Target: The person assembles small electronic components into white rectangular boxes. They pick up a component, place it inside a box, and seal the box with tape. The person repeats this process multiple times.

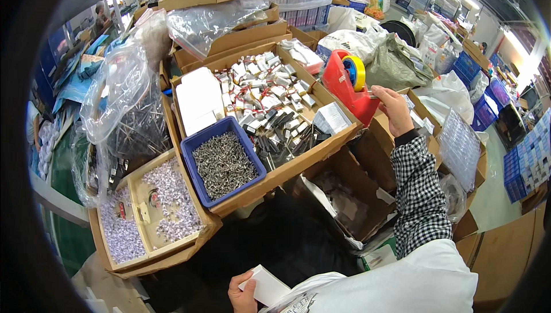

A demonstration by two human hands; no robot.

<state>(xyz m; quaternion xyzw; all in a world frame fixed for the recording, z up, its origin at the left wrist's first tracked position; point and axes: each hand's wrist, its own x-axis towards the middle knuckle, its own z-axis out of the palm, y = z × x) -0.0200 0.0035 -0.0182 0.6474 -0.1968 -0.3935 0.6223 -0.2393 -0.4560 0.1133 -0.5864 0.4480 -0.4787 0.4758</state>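
Observation:
Low in the view, my left hand [243, 293] grips a small white box [268, 286] between thumb and fingers. My right hand [395, 111] reaches out to the cutting end of a red tape dispenser [343, 88], its fingertips pinched at the adhesive tape there; the tape's free end is too small to make out. A tape roll with a yellow core [357, 74] sits in the dispenser, which stands at the right corner of a large cardboard box [285, 170]. Inside that box lie many silver battery packs [261, 83] with red wires, and several black slim parts [279, 145].
A blue bin of small screws [185, 151] stands at the box's near left corner. Left of it, a wooden tray [136, 207] holds tiny whitish parts. Below the dispenser is an open carton [367, 221] with plastic scraps. Plastic bags [123, 95] hang at left; sacks [402, 63] fill the back right.

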